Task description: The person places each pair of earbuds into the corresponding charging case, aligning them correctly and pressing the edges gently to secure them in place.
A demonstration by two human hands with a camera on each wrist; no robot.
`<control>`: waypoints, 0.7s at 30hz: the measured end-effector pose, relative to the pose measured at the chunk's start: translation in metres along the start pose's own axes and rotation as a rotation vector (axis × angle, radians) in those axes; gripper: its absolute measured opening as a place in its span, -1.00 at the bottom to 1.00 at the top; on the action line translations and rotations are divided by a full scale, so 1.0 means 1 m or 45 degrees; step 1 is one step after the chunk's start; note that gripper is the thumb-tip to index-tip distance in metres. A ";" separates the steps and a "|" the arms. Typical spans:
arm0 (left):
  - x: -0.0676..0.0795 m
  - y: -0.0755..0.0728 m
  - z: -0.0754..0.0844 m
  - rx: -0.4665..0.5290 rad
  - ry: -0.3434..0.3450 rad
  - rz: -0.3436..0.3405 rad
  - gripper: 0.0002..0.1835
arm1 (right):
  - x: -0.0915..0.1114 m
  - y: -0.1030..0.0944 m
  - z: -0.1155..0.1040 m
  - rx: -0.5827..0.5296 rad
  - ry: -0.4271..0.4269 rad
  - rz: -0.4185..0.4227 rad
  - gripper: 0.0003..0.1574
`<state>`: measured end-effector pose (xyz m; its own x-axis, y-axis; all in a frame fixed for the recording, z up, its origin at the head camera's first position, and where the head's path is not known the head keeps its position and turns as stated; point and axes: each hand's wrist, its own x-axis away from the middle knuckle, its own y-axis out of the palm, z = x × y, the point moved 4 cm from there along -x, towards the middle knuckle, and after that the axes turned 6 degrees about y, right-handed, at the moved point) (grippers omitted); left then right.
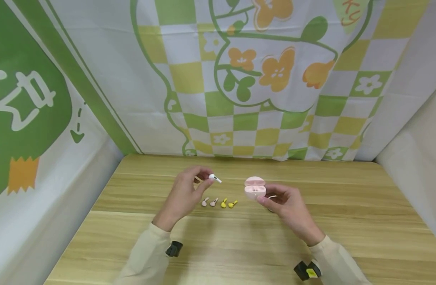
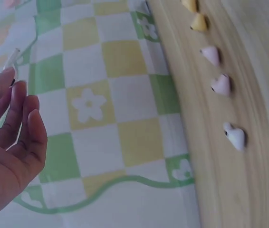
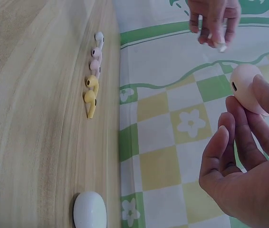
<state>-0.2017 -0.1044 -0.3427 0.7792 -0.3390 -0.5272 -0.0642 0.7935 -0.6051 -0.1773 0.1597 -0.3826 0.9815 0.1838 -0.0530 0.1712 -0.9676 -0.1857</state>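
Raised above the table, my left hand [image 1: 184,194] pinches a white earbud [image 1: 215,178] between thumb and fingertips, its stem pointing right. My right hand [image 1: 292,209] grips a round pink earbud case [image 1: 255,194] with the lid up. Whether anything sits in its slots I cannot tell. Between and below the hands lie two pink earbuds [image 1: 213,202] and two yellow earbuds [image 1: 232,204] in a row. Another white earbud [image 2: 235,136] lies at the row's end in the left wrist view; my left hand hides it from the head camera.
A white rounded case [image 3: 90,210] lies on the wooden table [image 1: 328,190], mostly covered by my right hand in the head view. Patterned cloth [image 1: 239,118] hangs along the table's back edge, with further cloth walls at both sides.
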 end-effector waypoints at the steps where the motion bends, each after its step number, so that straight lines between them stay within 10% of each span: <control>1: -0.001 0.001 0.003 0.005 0.017 -0.007 -0.84 | 0.000 0.000 0.000 0.000 -0.006 -0.001 -0.64; 21: -0.010 0.015 0.030 0.069 0.157 0.003 -0.88 | -0.001 0.004 -0.003 -0.014 -0.029 -0.015 -0.66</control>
<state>-0.1914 -0.0737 -0.3285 0.6965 -0.3936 -0.6000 -0.0297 0.8196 -0.5722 -0.1771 0.1547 -0.3802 0.9772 0.1992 -0.0728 0.1841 -0.9671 -0.1753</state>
